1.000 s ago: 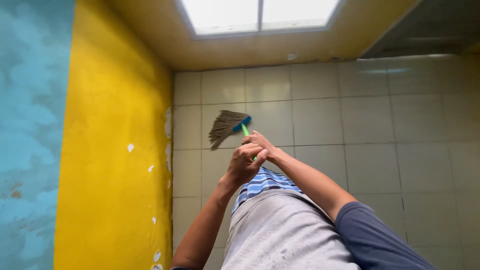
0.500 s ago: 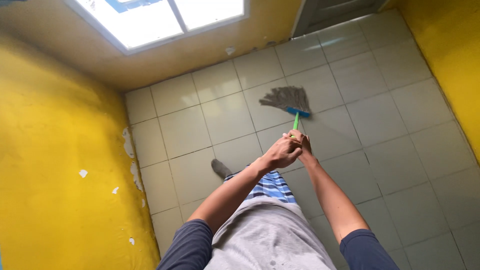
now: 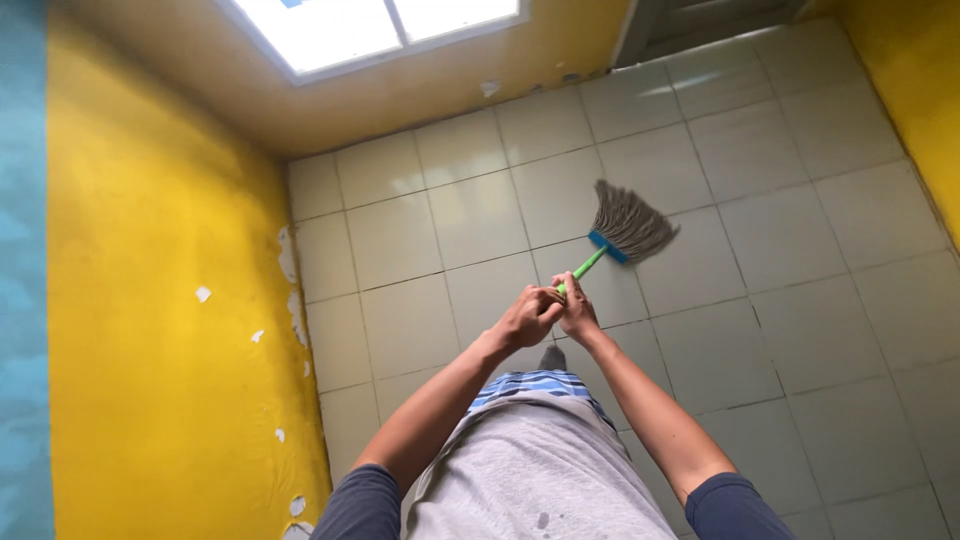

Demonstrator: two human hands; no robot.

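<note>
I hold a mop with a green handle (image 3: 583,268) in both hands, out in front of my body. My left hand (image 3: 524,320) is closed round the top of the handle, and my right hand (image 3: 576,310) grips it right beside the left. The grey string mop head (image 3: 632,222), on a blue clamp, lies fanned out on the pale floor tiles (image 3: 740,300) to the upper right of my hands. Below my arms I see my grey shirt, blue striped shorts and one grey-socked foot (image 3: 553,357).
A yellow wall (image 3: 160,330) with chipped paint runs along the left, with a blue strip at its far edge. A bright window (image 3: 370,25) sits in the far wall. A grey door (image 3: 710,20) is at the top right, another yellow wall at the right edge.
The mop head has swung from the middle of the floor to the right and turned. My hands have dropped lower in view, and the view has shifted slightly back to the left.
</note>
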